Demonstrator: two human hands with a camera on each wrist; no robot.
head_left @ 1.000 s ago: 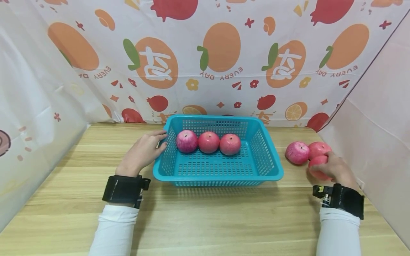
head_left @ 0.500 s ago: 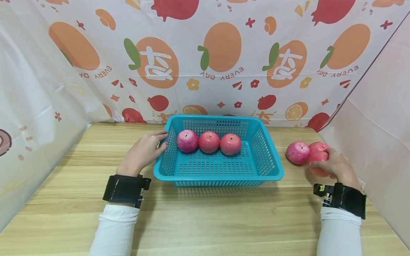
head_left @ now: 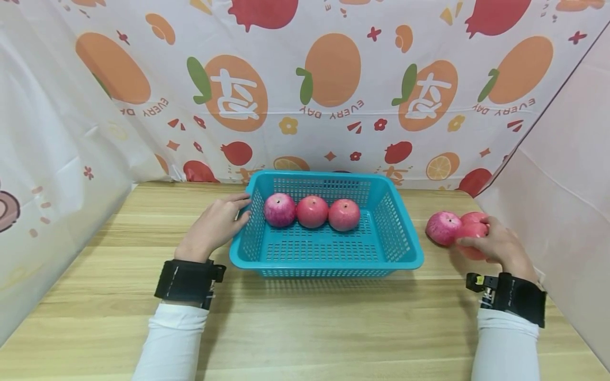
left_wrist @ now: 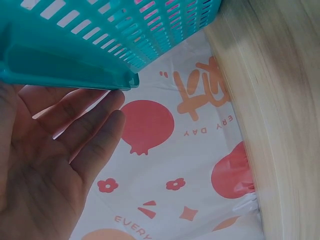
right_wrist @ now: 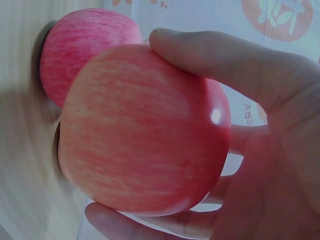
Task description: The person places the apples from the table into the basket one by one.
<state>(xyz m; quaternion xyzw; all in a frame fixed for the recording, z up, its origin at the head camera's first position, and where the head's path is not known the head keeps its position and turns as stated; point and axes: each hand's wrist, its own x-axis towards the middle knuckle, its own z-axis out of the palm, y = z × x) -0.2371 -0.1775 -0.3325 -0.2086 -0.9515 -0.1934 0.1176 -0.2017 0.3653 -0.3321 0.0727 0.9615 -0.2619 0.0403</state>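
My left hand [head_left: 212, 225] rests against the left rim of a blue plastic basket [head_left: 324, 266], its fingers fairly straight along the rim in the left wrist view. Inside the basket sit a purplish-pink apple [head_left: 279, 210] and two redder apples [head_left: 312, 211] in a row. At the right, my right hand [head_left: 505, 246] grips a red apple [right_wrist: 145, 130], thumb on one side and fingers around the other. Close behind it, another red apple [head_left: 473, 217] is partly hidden. A pinkish apple [head_left: 443, 228] lies to its left on the table.
The wooden table [head_left: 314, 328] runs up to a fruit-print cloth [head_left: 333, 143] at the back. White sheeting [head_left: 567, 174] hangs along the right side, near my right hand, and more hangs on the left [head_left: 57, 174].
My right hand has closed its grip on the front red apple and raised it slightly, so it covers more of the apple behind. The left hand and basket stay put.
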